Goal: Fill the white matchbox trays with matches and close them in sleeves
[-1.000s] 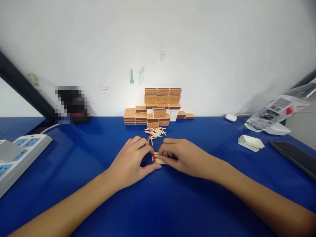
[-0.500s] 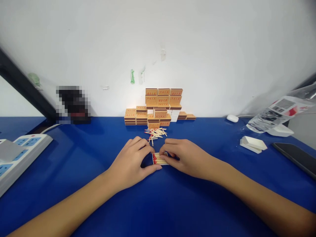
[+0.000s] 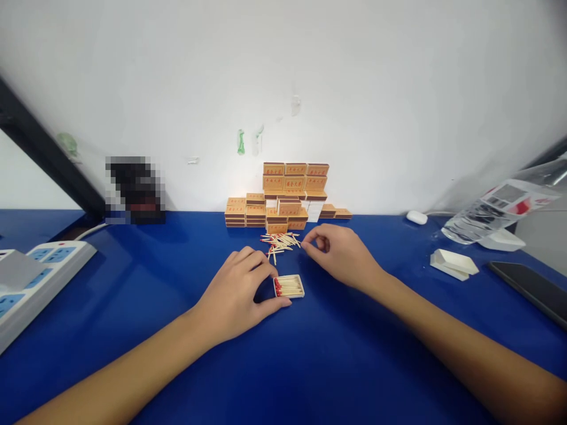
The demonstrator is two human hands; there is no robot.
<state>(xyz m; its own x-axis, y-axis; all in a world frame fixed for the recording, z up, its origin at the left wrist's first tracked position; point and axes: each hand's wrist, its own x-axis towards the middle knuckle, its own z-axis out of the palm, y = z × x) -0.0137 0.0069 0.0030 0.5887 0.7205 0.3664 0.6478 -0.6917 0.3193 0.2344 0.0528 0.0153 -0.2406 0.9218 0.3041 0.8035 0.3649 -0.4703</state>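
Note:
A small white matchbox tray [image 3: 302, 294] lies on the blue tabletop, filled with red-tipped matchsticks [image 3: 289, 285]. My left hand [image 3: 241, 289] grips the tray's left end, thumb at the near side and index finger at the far corner. Beyond the tray is a loose pile of matchsticks [image 3: 281, 241], most of them overlapping. At the pile's right edge, my right hand [image 3: 339, 251] pinches the end of a matchstick between thumb and index finger, the other fingers curled. Behind the pile, yellow-brown matchboxes [image 3: 293, 183] stand stacked against the wall.
To the left is a white power strip [image 3: 48, 265]. On the right are a folded white card piece [image 3: 454, 264], a dark phone [image 3: 531, 295], a clear plastic bottle [image 3: 491, 206] lying tilted and a small white case [image 3: 417, 218]. A white wall [image 3: 376, 106] rises behind.
My right hand has left the tray and moved away from me to the right edge of the loose pile. My left hand keeps its hold on the tray.

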